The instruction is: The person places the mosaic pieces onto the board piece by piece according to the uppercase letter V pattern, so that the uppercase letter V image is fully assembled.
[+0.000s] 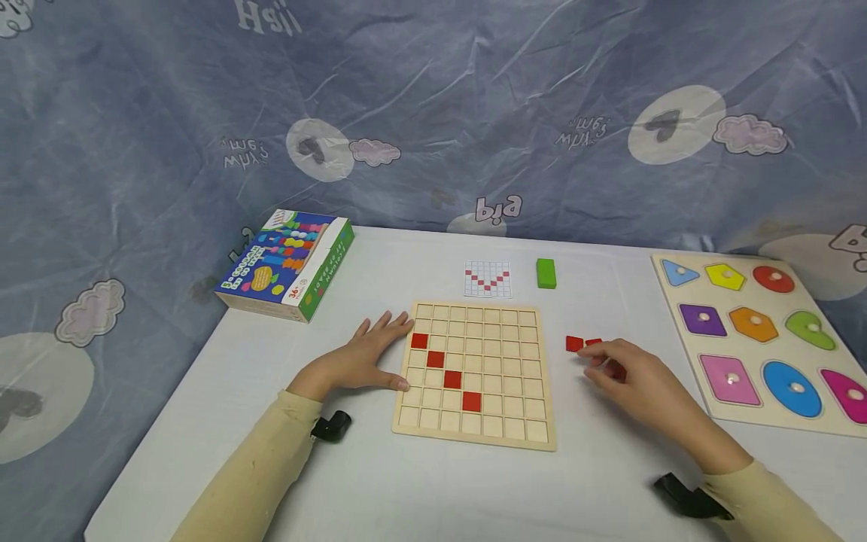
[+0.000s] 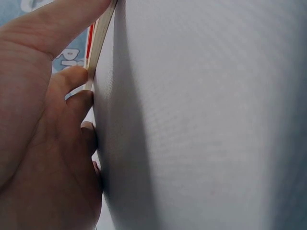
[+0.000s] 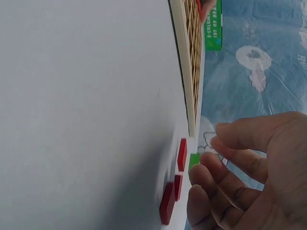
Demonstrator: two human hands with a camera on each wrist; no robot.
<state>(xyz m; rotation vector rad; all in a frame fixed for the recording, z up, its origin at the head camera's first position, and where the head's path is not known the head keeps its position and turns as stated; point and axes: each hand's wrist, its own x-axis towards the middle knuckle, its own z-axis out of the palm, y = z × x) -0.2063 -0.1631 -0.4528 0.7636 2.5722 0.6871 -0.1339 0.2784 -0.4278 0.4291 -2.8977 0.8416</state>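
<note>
We see a square wooden grid board (image 1: pixel 504 352) lying flat near the middle of the white desk (image 1: pixel 440 497). Four red tiles (image 1: pixel 452 379) sit in its cells, stepping down diagonally from the left column in the third row to the fourth column in the sixth.

At the board's left edge we find the left hand (image 1: pixel 359 360), its grip apart: the fingers are spread, and the thumb and index finger rest against the wooden rim.

The right hand (image 1: pixel 637 388) is to the right of the board, with its fingers loosely bent and its grip apart, the thumb clear of the fingertips. It hovers by three loose red tiles (image 3: pixel 182 155), which lie close together on the desk; from the right wrist we see a gap between them and the fingertips.

Beyond the board we notice a small card (image 1: pixel 488 279) printed with a V of red squares on a grid, and just to its right a green block (image 1: pixel 546 273). A colourful box (image 1: pixel 287 263) lies at the far left. On the far right we have a shape puzzle (image 1: pixel 694 294) with knobbed pieces in several colours. A blue patterned cloth (image 1: pixel 433 98) hangs behind the desk, and we see cream sleeves (image 1: pixel 260 459) on both arms.
</note>
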